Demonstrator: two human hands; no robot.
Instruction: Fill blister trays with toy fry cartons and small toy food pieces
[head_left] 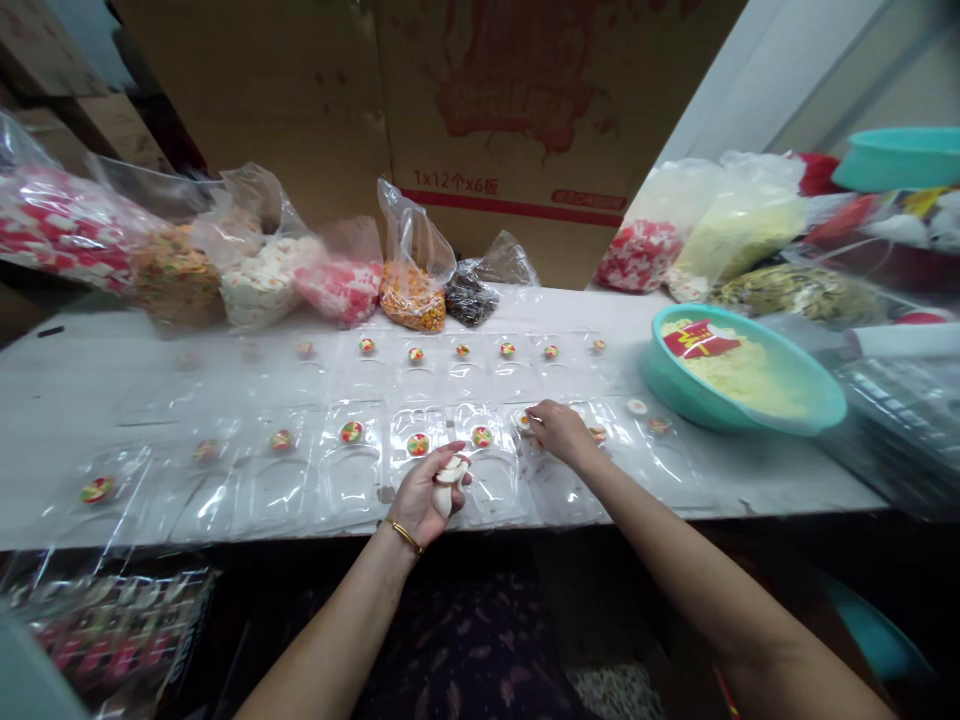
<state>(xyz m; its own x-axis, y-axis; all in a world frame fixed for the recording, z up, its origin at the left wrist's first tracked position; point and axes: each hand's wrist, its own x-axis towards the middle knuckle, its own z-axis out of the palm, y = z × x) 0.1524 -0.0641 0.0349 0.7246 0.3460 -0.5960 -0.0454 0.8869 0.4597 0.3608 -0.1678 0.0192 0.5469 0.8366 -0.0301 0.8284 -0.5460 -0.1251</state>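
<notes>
My left hand (429, 495) is held palm up over the front edge of the table, its fingers curled around several flat white pieces (448, 482). To its right, my right hand (561, 432) reaches over a clear plastic tray, fingertips pinched at a small white piece with a yellow-orange middle (524, 423), like a fried egg. Another such white piece (637, 407) lies farther right. Two rows of clear trays hold small round pieces in red, green and yellow, such as the round piece (482, 436) beside my left hand.
Clear bags line the back, including a bag of orange bits (412, 300) and a bag of pink-and-white pieces (641, 255). A turquoise basin (750, 412) with pale yellow contents stands at right. Behind rises a large cardboard box (495, 120). Packed goods (112, 630) sit at lower left.
</notes>
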